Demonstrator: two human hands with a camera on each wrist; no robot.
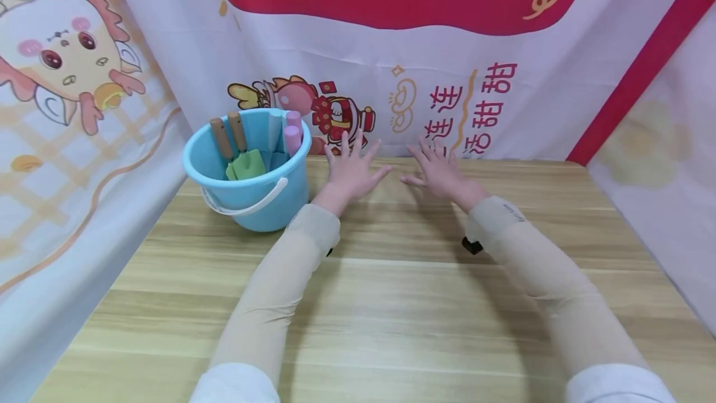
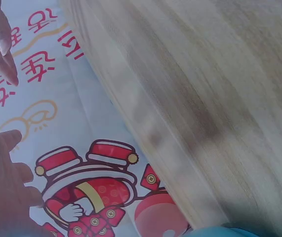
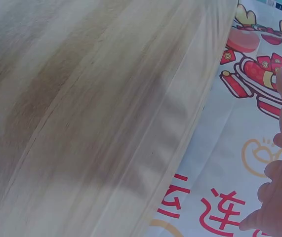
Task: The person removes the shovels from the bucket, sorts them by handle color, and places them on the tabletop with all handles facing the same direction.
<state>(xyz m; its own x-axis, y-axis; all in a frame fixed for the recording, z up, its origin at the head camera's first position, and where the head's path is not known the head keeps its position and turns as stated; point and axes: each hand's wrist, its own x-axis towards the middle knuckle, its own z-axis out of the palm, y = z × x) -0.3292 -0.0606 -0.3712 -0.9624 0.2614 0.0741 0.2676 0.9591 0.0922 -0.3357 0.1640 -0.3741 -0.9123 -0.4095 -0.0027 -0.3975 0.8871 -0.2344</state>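
Note:
Both hands reach forward over the far part of the wooden table (image 1: 403,303), fingers spread and holding nothing. My left hand (image 1: 351,173) is just right of a light blue bucket (image 1: 263,204) with a white handle. In the bucket stand a green-headed tool (image 1: 246,165) with brown wooden handles beside it, and tools with pink handles (image 1: 293,140). My right hand (image 1: 442,174) is a short way to the right of the left one, thumbs toward each other. In the left wrist view the left hand (image 2: 5,182) shows at the left edge; the right hand (image 3: 281,192) shows at the right wrist view's right edge.
A white cloth backdrop (image 1: 358,48) with red lettering and cartoon prints hangs at the table's far edge. Printed cloth (image 1: 73,117) hangs along the left side, and a pale cloth (image 1: 660,142) on the right.

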